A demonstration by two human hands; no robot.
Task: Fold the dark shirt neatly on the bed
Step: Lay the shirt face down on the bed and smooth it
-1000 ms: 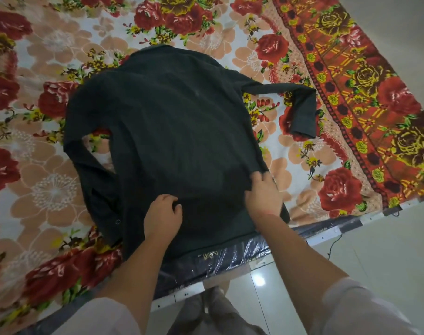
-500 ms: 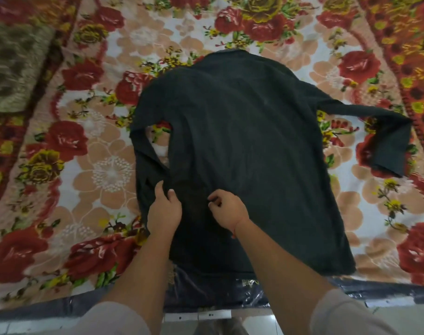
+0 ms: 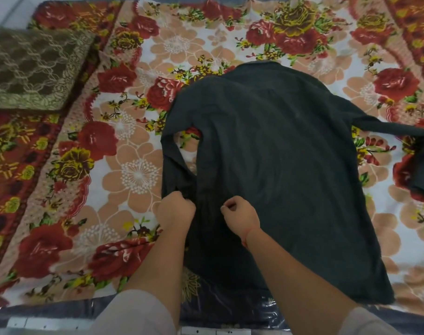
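On dark shirt [image 3: 278, 165], left hand [image 3: 176, 210] curled

The dark shirt [image 3: 278, 165] lies flat on the bed [image 3: 133, 170], collar at 12 o'clock, hem at 6; one sleeve stretches toward 3, the other bends at 9.

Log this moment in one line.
dark shirt: spread on bed | left hand: grips its left edge | right hand: pinches fabric alongside

The dark shirt [image 3: 278, 153] is matt, soft cloth, lightly creased. The floral bedspread [image 3: 133, 170] beneath is plush cloth with a slight sheen. At its far left corner the brown cushion [image 3: 32, 68] looks fuzzy and lace-patterned. Along the near edge, clear plastic film [image 3: 230, 310] is glossy and wrinkled.
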